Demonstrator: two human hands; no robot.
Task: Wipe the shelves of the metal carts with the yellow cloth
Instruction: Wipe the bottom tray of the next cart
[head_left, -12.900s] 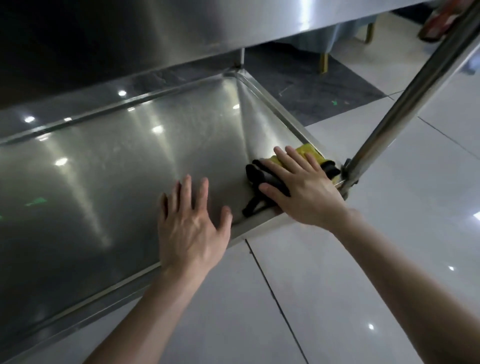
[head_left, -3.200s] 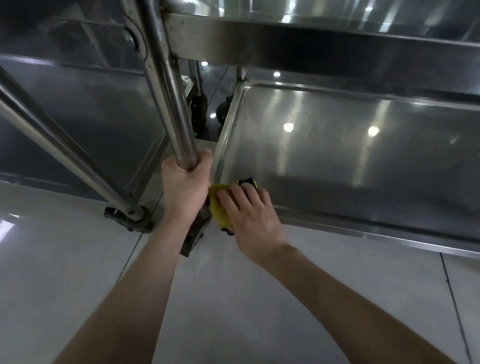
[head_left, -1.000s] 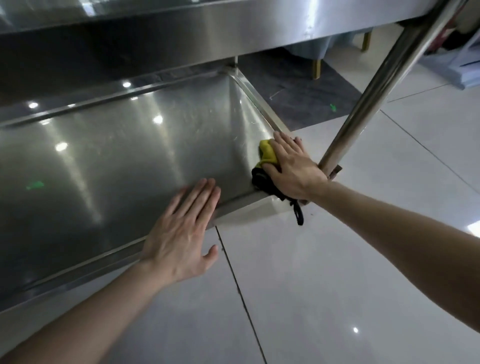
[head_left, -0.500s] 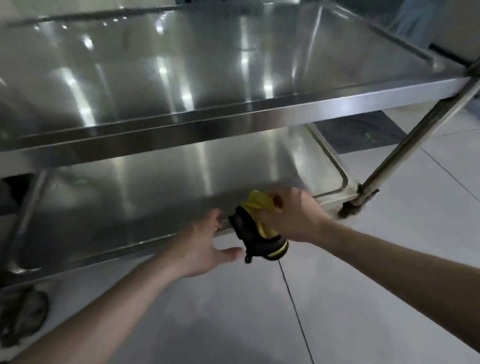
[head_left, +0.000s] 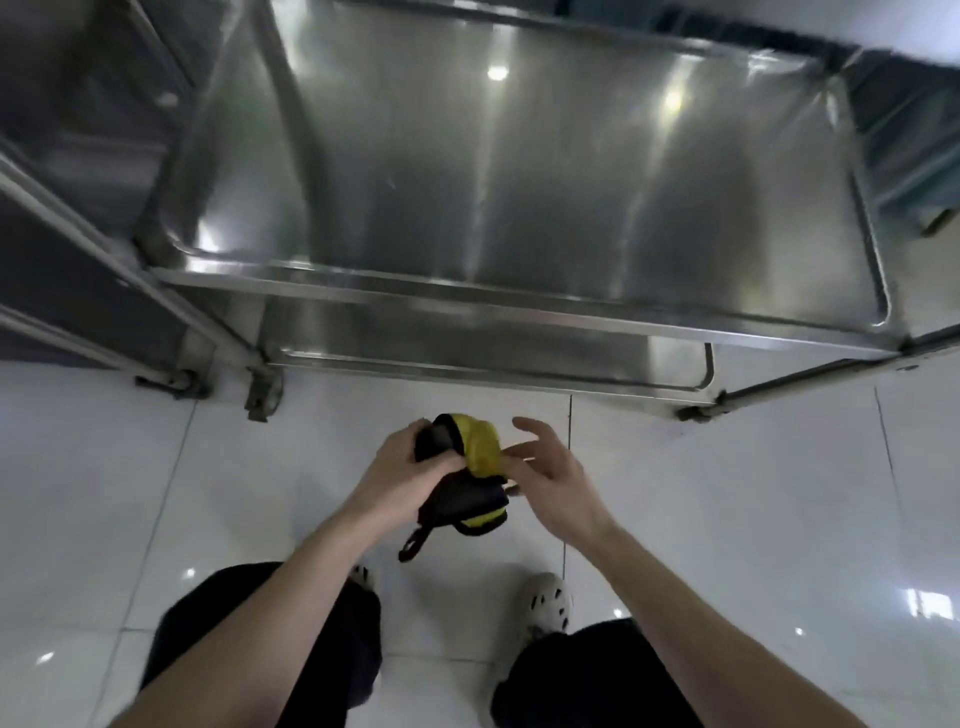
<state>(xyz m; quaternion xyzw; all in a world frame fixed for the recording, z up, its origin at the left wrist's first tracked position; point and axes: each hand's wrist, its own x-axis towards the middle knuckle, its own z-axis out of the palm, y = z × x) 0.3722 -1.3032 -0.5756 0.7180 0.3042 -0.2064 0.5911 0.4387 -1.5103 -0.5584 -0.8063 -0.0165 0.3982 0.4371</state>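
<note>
The left grip (head_left: 402, 475) is clamped on the dark half of a bunched yellow-and-black cloth (head_left: 480, 447), fingers curled round it. The right grip (head_left: 553, 483) is apart, fingers loosely spread, with one fingertip against the yellow fold. A thin black loop (head_left: 411, 545) dangles below the bundle.

The cloth hangs in the air above a glossy white tiled floor (head_left: 727, 519), clear of the cart. Nearest the camera are black trouser legs (head_left: 270, 623) and pale perforated clogs (head_left: 545, 603). An open band of tile lies between the feet and the cart's front edge.

Beyond it, small castors (head_left: 262, 389) carry the frame. Only a strip of the stainless steel lower shelf (head_left: 519, 358) shows under the one above. The broad stainless steel upper shelf (head_left: 519, 182) has a raised rim and rounded corners and mirrors ceiling lights. Its whole surface is open to reach from the front. A second steel cart (head_left: 78, 156) stands just beside it on the left, their slanted legs close together.

Half a second ago the right grip held the cloth at the lower shelf's front rim, and the left was open beside it. Now the cloth has passed to the left. Both are off the metal, and the view looks down from higher up.
</note>
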